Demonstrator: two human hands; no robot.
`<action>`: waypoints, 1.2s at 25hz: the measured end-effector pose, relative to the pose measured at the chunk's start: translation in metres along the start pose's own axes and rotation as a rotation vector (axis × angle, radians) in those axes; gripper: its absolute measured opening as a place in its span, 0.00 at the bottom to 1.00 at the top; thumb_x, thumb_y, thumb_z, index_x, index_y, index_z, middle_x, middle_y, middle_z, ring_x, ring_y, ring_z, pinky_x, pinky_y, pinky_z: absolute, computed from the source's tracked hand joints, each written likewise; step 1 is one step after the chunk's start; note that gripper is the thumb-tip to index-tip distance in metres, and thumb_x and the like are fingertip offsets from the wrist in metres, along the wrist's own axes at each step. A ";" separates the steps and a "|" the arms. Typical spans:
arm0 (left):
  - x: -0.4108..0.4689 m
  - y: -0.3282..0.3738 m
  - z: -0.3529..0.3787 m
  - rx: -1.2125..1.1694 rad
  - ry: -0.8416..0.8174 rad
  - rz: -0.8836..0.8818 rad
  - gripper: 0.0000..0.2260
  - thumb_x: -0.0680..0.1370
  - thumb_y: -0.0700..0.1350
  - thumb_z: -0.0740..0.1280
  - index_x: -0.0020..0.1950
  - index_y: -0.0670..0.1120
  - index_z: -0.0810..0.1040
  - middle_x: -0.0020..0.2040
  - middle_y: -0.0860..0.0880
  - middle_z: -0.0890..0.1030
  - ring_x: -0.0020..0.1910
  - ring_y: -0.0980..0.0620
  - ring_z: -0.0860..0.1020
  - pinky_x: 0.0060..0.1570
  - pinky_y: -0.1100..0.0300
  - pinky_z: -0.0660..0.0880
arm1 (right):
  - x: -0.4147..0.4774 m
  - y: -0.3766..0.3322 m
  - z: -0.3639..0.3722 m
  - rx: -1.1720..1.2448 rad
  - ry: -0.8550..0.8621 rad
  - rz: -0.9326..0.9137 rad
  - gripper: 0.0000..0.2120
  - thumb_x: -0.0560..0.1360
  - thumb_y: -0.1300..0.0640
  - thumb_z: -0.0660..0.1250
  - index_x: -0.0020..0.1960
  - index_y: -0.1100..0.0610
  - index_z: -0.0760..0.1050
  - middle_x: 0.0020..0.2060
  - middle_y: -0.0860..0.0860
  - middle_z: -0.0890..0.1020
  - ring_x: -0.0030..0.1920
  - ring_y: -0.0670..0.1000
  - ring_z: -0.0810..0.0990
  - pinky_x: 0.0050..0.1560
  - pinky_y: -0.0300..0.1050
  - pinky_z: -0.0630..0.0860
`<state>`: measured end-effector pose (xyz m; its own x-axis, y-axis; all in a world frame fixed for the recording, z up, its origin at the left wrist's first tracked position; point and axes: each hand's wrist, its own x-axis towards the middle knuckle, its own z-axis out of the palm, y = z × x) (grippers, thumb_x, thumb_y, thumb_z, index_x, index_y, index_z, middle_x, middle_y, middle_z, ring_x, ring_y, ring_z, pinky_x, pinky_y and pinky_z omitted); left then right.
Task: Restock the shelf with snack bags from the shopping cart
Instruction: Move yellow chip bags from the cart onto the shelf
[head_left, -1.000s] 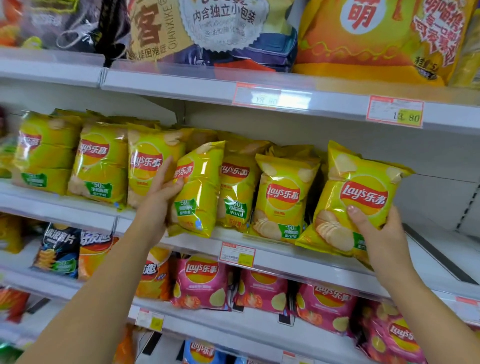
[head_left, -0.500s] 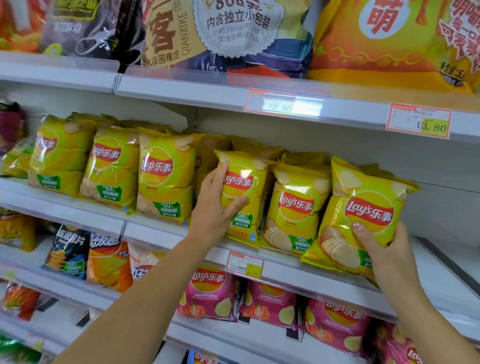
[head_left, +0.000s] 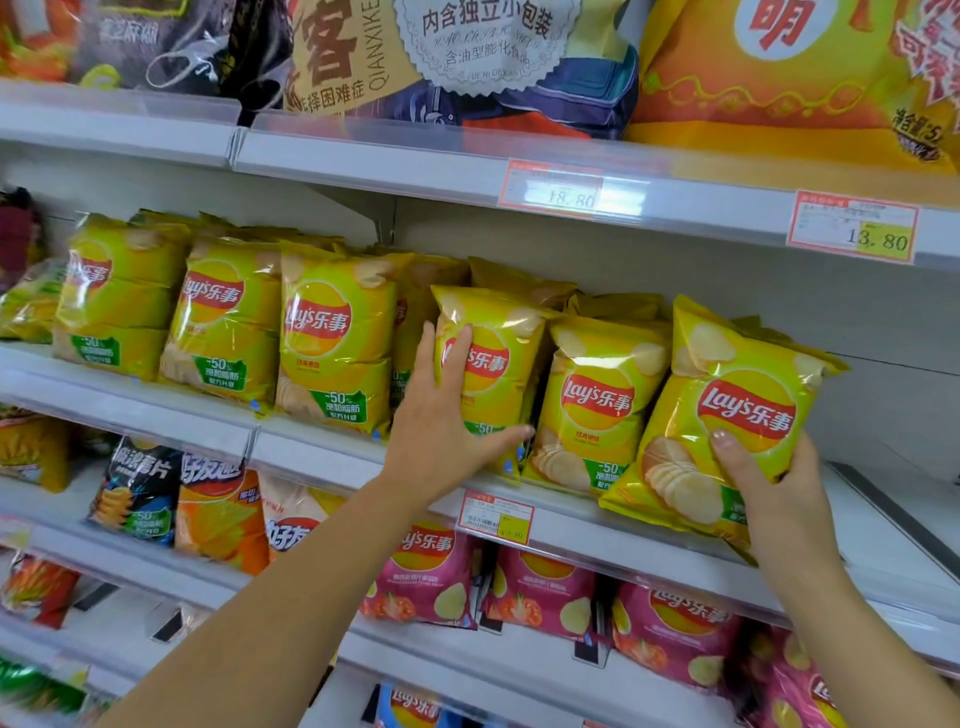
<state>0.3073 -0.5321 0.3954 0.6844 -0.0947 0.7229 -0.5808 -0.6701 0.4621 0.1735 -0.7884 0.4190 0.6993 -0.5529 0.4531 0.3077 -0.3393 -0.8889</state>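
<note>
Nearest, the right hand (head_left: 769, 483) grips a tilted yellow bag (head_left: 737, 410), thumb on its face and fingers behind, its lower edge over the front lip of the white middle shelf (head_left: 878, 525). The left hand (head_left: 441, 441) lays straight fingers and a spread thumb flat on an upright bag (head_left: 498, 364) in the row just left of it. Pink bags (head_left: 431, 577) fill the shelf below and large bags (head_left: 779, 78) the upper shelf (head_left: 374, 161), whose rail bears a price tag (head_left: 852, 231); a second earlier the left hand's bag leaned farther left, while the tilted yellow bag's pose is unchanged.
</note>
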 end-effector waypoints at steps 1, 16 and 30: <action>-0.003 0.001 0.002 0.021 -0.004 0.009 0.49 0.65 0.74 0.62 0.78 0.59 0.43 0.80 0.48 0.45 0.77 0.45 0.56 0.68 0.52 0.66 | 0.000 0.002 0.000 0.001 0.002 0.008 0.25 0.74 0.47 0.68 0.69 0.50 0.66 0.55 0.48 0.76 0.55 0.52 0.75 0.45 0.44 0.71; 0.004 0.000 0.004 -0.119 -0.016 -0.097 0.48 0.68 0.63 0.74 0.78 0.60 0.46 0.80 0.46 0.47 0.77 0.42 0.57 0.69 0.46 0.67 | 0.002 0.004 -0.008 -0.023 0.009 0.011 0.27 0.74 0.47 0.69 0.69 0.50 0.65 0.56 0.47 0.75 0.55 0.50 0.75 0.47 0.44 0.71; -0.018 0.091 0.026 0.082 0.158 0.632 0.32 0.75 0.57 0.68 0.75 0.46 0.65 0.77 0.39 0.60 0.78 0.40 0.56 0.75 0.43 0.56 | 0.030 0.007 -0.039 -0.161 -0.095 -0.137 0.41 0.72 0.54 0.73 0.77 0.46 0.51 0.65 0.46 0.72 0.58 0.46 0.76 0.45 0.30 0.72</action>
<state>0.2539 -0.6104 0.4110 0.1457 -0.3832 0.9121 -0.8101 -0.5754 -0.1123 0.1709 -0.8370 0.4287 0.7179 -0.4222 0.5535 0.3023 -0.5271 -0.7942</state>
